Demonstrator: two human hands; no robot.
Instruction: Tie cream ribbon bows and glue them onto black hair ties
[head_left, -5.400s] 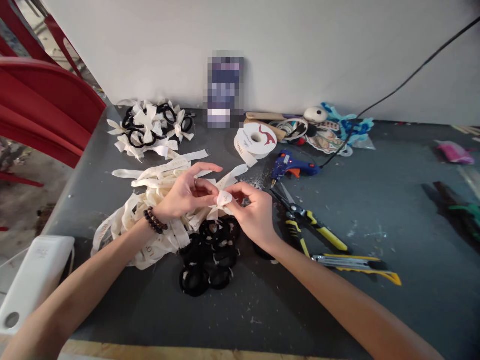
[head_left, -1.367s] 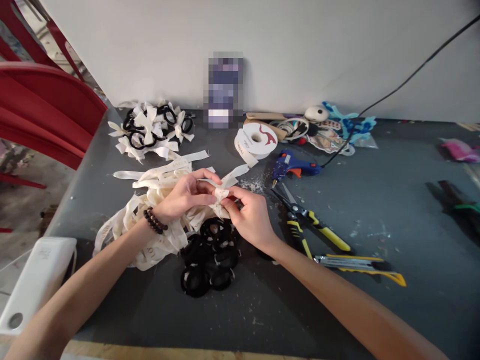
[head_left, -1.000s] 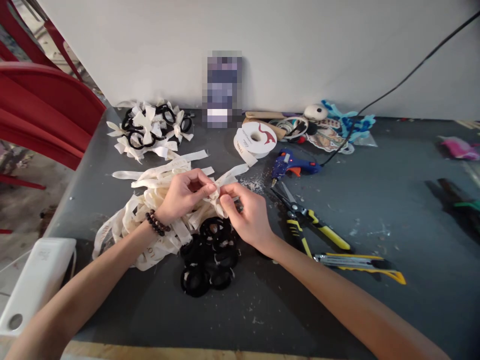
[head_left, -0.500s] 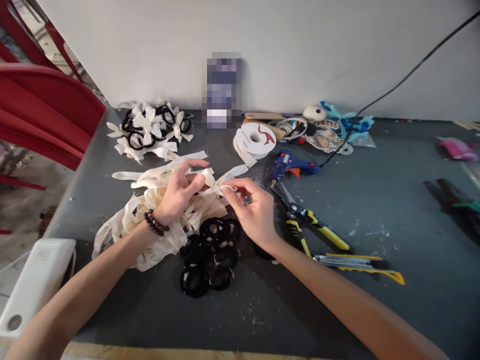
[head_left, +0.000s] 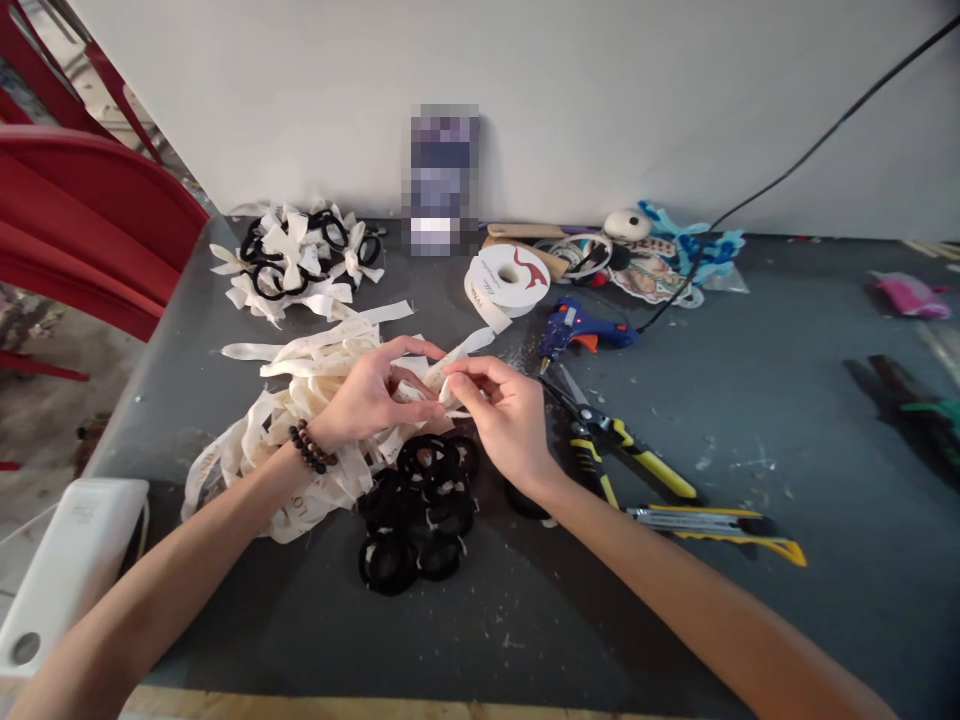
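The ribbon piece [head_left: 448, 393] lies between your two hands, at the fingertips of each, above the near edge of the ribbon heap [head_left: 300, 430]. Your right hand [head_left: 459, 385] pinches it, thumb against forefinger. Your left hand [head_left: 441, 380] is part-curled, thumb and index spread, thumb tip at the ribbon; whether it grips is hidden from you. Compared with half a second ago: your fingertips have come closer together, and the loop that stuck out from your right fingers no longer shows. Dark grey bench [head_left: 570, 620], speckled with white bits; black hair ties [head_left: 386, 560] just nearer you, glue gun [head_left: 581, 328] to the right. White wall [head_left: 600, 100] behind, red chair [head_left: 82, 220] at left.
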